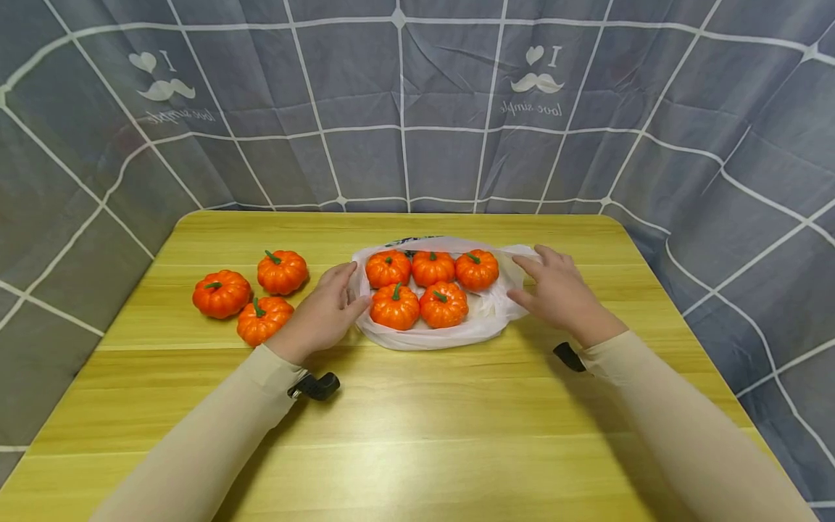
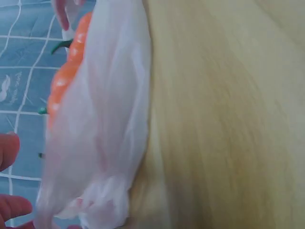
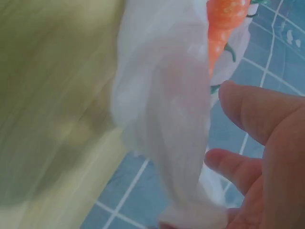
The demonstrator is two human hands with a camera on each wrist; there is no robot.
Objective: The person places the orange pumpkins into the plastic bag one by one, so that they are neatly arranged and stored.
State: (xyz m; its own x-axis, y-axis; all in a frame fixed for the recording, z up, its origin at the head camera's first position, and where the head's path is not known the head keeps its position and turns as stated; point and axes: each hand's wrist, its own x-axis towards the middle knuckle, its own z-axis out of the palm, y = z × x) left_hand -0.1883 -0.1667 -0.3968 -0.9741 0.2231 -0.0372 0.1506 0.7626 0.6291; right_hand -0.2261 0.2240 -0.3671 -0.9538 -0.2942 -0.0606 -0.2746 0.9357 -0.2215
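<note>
A white plastic bag lies spread with its mouth upward in the middle of the table. Inside it several small orange pumpkins with green stems sit in two rows. My left hand is at the bag's left edge, fingers loosely bent and thumb apart. At the right edge my right hand touches the bag, thumb and fingers spread. The right wrist view shows the bag's side hanging beside the fingers; some fingertips are hidden behind the plastic. In the left wrist view, the bag's side stands beside the left fingers.
Three more orange pumpkins sit on the table to the left, one partly behind the left forearm. The wooden table has a grey, white-lined curtain around its back and sides. A black strap end juts from the left wrist.
</note>
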